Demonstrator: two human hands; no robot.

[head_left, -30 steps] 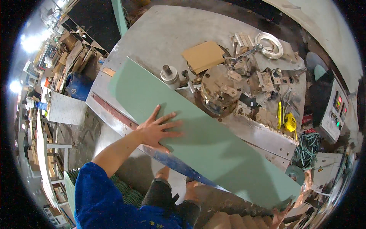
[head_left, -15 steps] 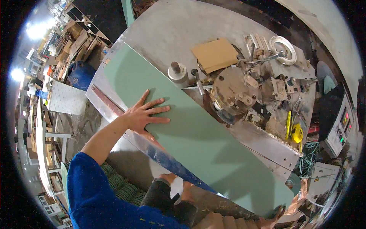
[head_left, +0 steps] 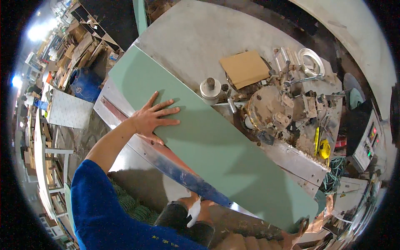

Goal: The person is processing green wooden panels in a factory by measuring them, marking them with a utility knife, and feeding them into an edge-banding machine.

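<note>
A long, flat pale-green panel lies slantwise on the grey metal machine table, from far left to near right. My left hand rests flat on its left half, fingers spread, the thumb near the close edge. At the panel's near right end is my right hand, its fingers bent round the end; the panel and shadow partly hide them. Beyond the panel's far edge stands a round metal spindle. Right of it is a dusty round clamping fixture with bolts and handles.
A brown cardboard piece lies behind the fixture. A yellow tape measure and a white ring are at the right. A control box with lit buttons stands at the far right, a blue barrel at the left.
The view has shifted a little. Panel and both hands sit slightly farther left relative to the fixture, and more of the reddish strip shows along the panel's near edge.
</note>
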